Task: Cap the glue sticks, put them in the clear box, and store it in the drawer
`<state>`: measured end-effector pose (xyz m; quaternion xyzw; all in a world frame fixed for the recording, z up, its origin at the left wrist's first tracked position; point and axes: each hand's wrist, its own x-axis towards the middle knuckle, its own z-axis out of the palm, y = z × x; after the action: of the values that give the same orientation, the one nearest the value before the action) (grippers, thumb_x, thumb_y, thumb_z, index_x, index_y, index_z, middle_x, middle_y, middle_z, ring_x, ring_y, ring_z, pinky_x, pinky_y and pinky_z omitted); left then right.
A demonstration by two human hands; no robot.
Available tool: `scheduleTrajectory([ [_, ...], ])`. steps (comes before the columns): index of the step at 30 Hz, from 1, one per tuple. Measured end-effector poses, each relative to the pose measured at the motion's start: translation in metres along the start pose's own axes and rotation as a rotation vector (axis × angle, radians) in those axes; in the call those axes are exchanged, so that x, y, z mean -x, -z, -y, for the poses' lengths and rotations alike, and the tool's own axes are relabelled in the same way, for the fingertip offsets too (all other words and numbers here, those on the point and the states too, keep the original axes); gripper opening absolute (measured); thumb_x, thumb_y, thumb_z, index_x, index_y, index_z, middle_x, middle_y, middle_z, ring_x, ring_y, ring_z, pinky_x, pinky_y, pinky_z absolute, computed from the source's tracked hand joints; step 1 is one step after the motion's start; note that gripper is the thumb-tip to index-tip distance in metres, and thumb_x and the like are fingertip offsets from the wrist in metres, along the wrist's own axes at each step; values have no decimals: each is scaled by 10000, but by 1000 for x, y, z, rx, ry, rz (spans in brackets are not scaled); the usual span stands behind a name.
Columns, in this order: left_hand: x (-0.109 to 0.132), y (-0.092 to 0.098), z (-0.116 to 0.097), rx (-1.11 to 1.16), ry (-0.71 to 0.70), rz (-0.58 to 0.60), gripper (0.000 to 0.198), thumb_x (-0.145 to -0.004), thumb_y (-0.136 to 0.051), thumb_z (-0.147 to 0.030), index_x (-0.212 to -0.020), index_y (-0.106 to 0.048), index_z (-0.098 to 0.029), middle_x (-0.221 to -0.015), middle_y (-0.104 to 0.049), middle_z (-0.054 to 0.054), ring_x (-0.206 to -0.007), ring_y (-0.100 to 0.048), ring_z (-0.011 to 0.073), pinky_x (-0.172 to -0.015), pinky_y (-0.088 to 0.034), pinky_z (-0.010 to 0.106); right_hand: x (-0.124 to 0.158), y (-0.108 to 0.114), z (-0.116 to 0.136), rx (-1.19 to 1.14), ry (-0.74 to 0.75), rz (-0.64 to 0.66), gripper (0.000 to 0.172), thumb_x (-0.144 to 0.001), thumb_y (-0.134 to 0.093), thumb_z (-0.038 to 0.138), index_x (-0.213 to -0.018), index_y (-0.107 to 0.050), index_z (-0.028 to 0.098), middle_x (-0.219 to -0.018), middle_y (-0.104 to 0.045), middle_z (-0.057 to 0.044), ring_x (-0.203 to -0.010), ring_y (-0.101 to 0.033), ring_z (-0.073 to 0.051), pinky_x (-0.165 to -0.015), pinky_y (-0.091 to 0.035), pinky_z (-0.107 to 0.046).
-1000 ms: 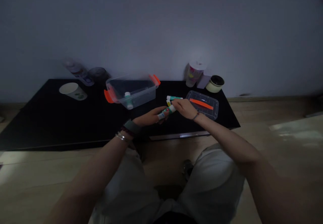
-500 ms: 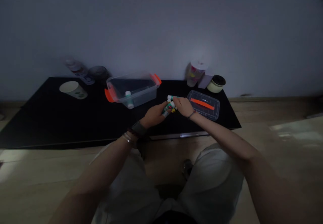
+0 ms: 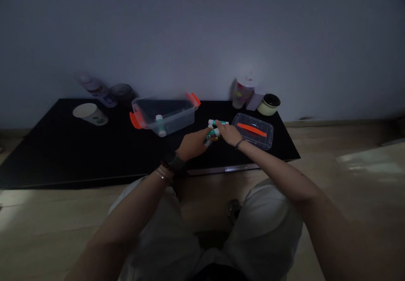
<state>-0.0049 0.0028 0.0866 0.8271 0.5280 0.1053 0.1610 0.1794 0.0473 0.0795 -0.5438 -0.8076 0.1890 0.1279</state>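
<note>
Orange-latched, the open box (image 3: 182, 123) has one glue stick (image 3: 160, 126) inside; at least two more are outside, right of it. Just right of the box, the left hand (image 3: 193, 144) is clasped around a green-and-white stick (image 3: 213, 133), a loose stick (image 3: 212, 122) just beyond; farther right, the right hand (image 3: 230, 134) is at them, its grip unclear, beside the detached lid (image 3: 252, 130).

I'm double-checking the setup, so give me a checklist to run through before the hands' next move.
1. Clear box open on top: ok.
2. Lid lying apart from the box: ok.
3. Left hand holding a green-and-white tube: ok.
4. Right hand touching that tube: cannot tell.
5. Tubes all together: not ok; the boxed tube is separate from those by the hands.
6. Paper cup away from both hands: ok.
</note>
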Motion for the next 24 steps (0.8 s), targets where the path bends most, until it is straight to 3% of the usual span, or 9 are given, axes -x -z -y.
scheduleTrajectory([
  [4,-8,-5,12,426,-70,145,421,-988,-423,-491,-1240,-561,-184,-925,-699,65,-748,-644,187,-706,-479,292,3,12,-2,-230,31,-104,473,-1053,-287,478,-915,-642,197,-736,-613,-25,-708,-586,-159,-663,-396,-258],
  [8,-9,-5,18,673,-114,129,513,-976,-395,-565,-1202,-571,-138,-827,-642,41,-650,-572,146,-668,-479,275,7,18,-2,-352,167,-125,367,-1014,-382,482,-866,-576,207,-676,-535,29,-636,-501,-123,-606,-348,-230],
  [10,-8,-4,17,626,-98,122,505,-974,-410,-557,-1228,-564,-150,-846,-650,43,-665,-580,150,-681,-479,277,7,17,-1,-339,157,-122,316,-1000,-411,441,-824,-542,213,-647,-496,38,-603,-474,-120,-595,-330,-235],
  [13,-4,-3,10,354,-8,67,437,-984,-441,-483,-1295,-542,-194,-953,-694,76,-782,-648,202,-718,-472,297,3,14,0,-303,108,-120,264,-985,-422,368,-780,-501,223,-634,-475,39,-588,-462,-127,-595,-309,-247],
  [18,-1,-2,-7,-42,52,-66,419,-979,-481,-405,-1348,-526,-213,-1195,-677,144,-1021,-676,295,-794,-469,331,-8,8,1,-257,-104,-115,291,-977,-422,321,-716,-498,214,-679,-533,9,-629,-478,-140,-598,-281,-263],
  [21,-2,-4,-6,-14,50,-29,415,-977,-480,-416,-1331,-537,-208,-1172,-684,146,-996,-683,293,-787,-474,331,-8,6,-1,-306,-178,-75,340,-982,-416,329,-677,-500,204,-670,-544,2,-642,-491,-138,-590,-286,-257],
  [24,-7,-8,4,276,35,90,422,-981,-456,-466,-1299,-542,-204,-1008,-706,99,-833,-680,232,-726,-483,307,0,6,-3,-382,-89,-108,400,-998,-395,450,-710,-519,202,-636,-515,19,-625,-483,-128,-583,-298,-246],
])
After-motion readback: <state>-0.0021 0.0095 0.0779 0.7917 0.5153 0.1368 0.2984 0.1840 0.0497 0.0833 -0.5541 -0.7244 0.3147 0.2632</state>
